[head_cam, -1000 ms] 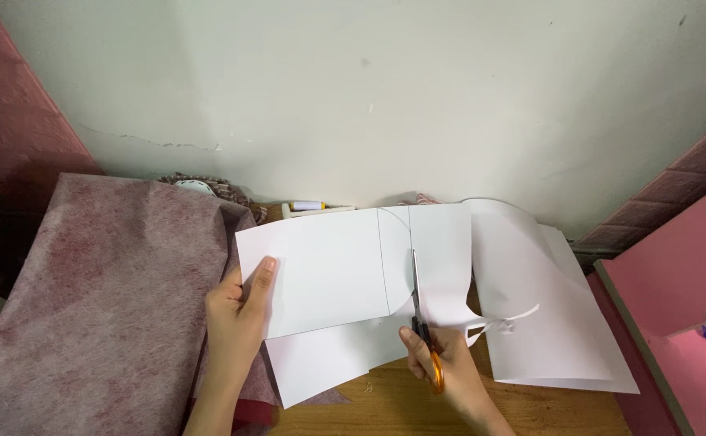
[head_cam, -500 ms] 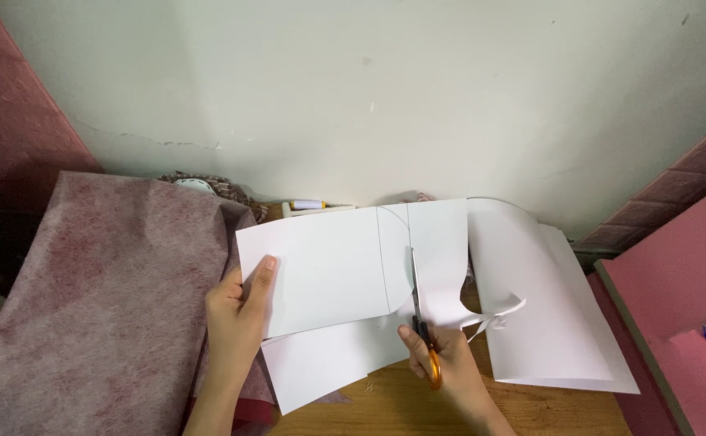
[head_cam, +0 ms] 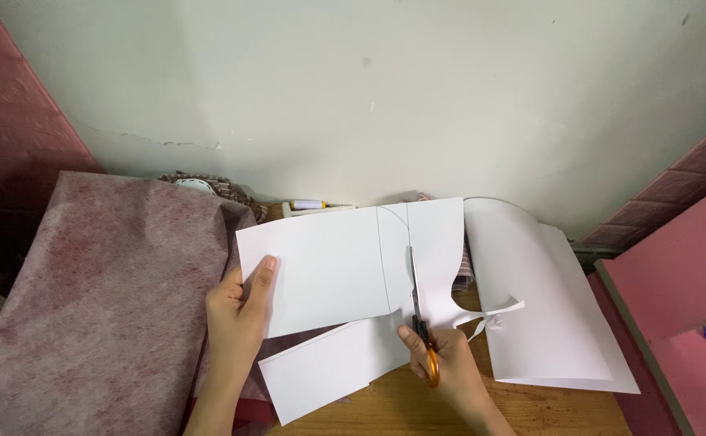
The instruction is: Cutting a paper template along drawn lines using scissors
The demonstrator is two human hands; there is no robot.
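My left hand (head_cam: 240,311) pinches the left edge of a white paper sheet (head_cam: 329,266) and holds it up, thumb on top. A thin pencilled curve runs down the sheet near its middle. My right hand (head_cam: 442,363) grips orange-handled scissors (head_cam: 421,323) whose blades point upward into the sheet, just right of the drawn line. To the right of the blades the sheet has a curved cut-out and a thin curled paper strip (head_cam: 498,311) hangs off it. A second white paper piece (head_cam: 329,367) lies beneath, on the wooden table (head_cam: 547,412).
Mauve felt-like fabric (head_cam: 103,299) covers the left side. More curled white sheets (head_cam: 547,307) lie to the right. A pink board (head_cam: 684,282) stands at the far right. A small spool and a white stick lie by the pale wall (head_cam: 369,97).
The scissors have advanced upward along the sheet, lengthening the cut. The sheet and my left hand stay almost in place.
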